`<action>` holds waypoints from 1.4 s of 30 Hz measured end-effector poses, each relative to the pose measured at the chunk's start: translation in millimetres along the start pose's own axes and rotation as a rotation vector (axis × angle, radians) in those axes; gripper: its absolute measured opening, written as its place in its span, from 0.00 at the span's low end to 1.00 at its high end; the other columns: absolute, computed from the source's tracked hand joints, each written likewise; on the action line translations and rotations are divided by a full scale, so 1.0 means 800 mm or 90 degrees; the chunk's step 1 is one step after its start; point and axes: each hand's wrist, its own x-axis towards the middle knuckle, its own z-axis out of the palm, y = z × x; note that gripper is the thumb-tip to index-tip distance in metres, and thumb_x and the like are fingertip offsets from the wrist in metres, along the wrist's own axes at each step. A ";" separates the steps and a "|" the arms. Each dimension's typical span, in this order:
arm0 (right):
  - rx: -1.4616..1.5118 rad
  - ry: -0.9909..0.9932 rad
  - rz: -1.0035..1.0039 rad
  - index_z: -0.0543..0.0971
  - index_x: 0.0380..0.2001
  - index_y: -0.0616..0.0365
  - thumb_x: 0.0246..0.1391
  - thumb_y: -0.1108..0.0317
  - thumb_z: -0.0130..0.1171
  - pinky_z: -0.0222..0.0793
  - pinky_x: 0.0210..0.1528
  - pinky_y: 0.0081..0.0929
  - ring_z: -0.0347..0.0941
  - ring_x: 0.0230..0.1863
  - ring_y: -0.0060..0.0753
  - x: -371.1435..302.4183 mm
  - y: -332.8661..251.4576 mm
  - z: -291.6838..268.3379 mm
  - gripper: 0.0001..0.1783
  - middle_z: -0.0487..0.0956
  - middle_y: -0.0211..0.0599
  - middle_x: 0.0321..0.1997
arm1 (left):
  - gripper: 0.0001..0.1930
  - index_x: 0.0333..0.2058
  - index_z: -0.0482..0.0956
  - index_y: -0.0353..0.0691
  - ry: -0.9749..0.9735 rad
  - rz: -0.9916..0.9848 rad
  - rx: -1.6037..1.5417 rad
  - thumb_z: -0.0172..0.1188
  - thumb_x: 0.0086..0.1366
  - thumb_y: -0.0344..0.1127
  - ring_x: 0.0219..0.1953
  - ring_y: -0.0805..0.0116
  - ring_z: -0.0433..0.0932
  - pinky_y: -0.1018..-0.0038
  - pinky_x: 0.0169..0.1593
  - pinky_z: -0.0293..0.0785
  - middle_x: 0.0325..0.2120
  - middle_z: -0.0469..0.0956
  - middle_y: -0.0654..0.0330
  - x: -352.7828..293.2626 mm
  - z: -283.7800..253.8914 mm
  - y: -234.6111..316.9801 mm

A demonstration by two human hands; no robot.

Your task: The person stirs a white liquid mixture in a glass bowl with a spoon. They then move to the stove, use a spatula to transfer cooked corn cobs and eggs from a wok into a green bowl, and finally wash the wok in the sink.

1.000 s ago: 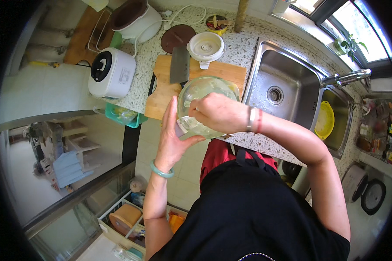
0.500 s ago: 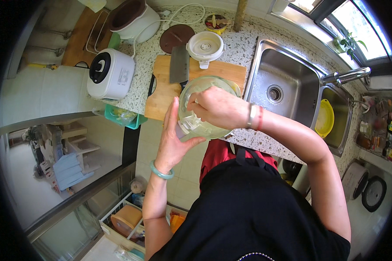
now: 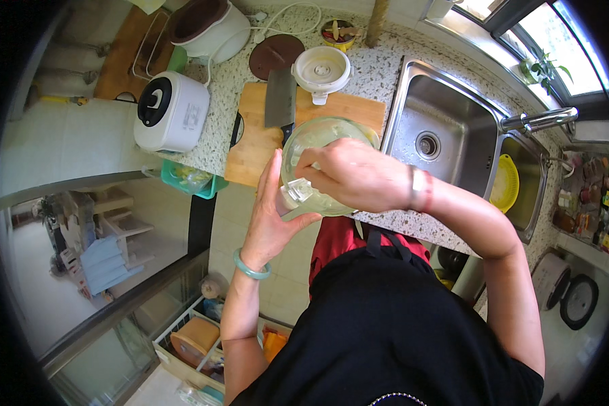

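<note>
My left hand grips the near left side of a clear bowl, thumb and fingers spread round a whitish clip or handle. The bowl is over the near edge of a wooden cutting board. Inside or just over the bowl's mouth, my right hand has its fingers curled. What those fingers hold is hidden beneath the hand. A cleaver lies on the board beyond the bowl, its dark handle toward me. Beside it, at the board's far edge, rests a round white lid with a clip.
To the right is a steel sink with a tap and a yellow strainer. A white cooker, a brown round lid and a small yellow tin stand left and behind. A teal basket hangs below the counter edge.
My right hand has shifted to the right across the bowl and is slightly blurred. The left hand keeps its grip; the bowl has barely moved.
</note>
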 end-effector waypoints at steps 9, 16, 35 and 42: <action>-0.049 -0.083 -0.004 0.76 0.37 0.67 0.59 0.68 0.51 0.70 0.37 0.48 0.76 0.32 0.61 0.008 0.011 0.038 0.11 0.77 0.58 0.25 | 0.62 0.72 0.45 0.39 -0.004 -0.024 -0.006 0.79 0.43 0.30 0.70 0.52 0.56 0.62 0.69 0.60 0.69 0.54 0.47 0.004 -0.001 0.001; 0.090 -0.070 -0.004 0.76 0.41 0.66 0.62 0.67 0.50 0.71 0.38 0.46 0.77 0.33 0.58 -0.014 -0.019 -0.027 0.13 0.78 0.57 0.27 | 0.61 0.71 0.46 0.38 0.002 0.003 0.035 0.80 0.43 0.32 0.69 0.51 0.58 0.62 0.68 0.60 0.68 0.56 0.47 -0.001 -0.004 -0.004; 0.128 -0.162 0.004 0.76 0.43 0.66 0.64 0.67 0.49 0.73 0.40 0.42 0.79 0.34 0.52 -0.017 -0.040 -0.051 0.13 0.80 0.52 0.27 | 0.60 0.71 0.48 0.39 0.017 0.061 0.049 0.79 0.42 0.30 0.72 0.53 0.51 0.62 0.71 0.55 0.71 0.51 0.50 -0.003 -0.006 -0.001; 0.002 -0.188 0.024 0.76 0.41 0.66 0.64 0.66 0.50 0.72 0.39 0.44 0.78 0.35 0.55 0.007 0.029 0.013 0.13 0.80 0.56 0.31 | 0.58 0.71 0.46 0.35 -0.014 0.104 0.071 0.78 0.47 0.35 0.72 0.47 0.50 0.61 0.71 0.53 0.70 0.49 0.44 0.002 -0.009 0.000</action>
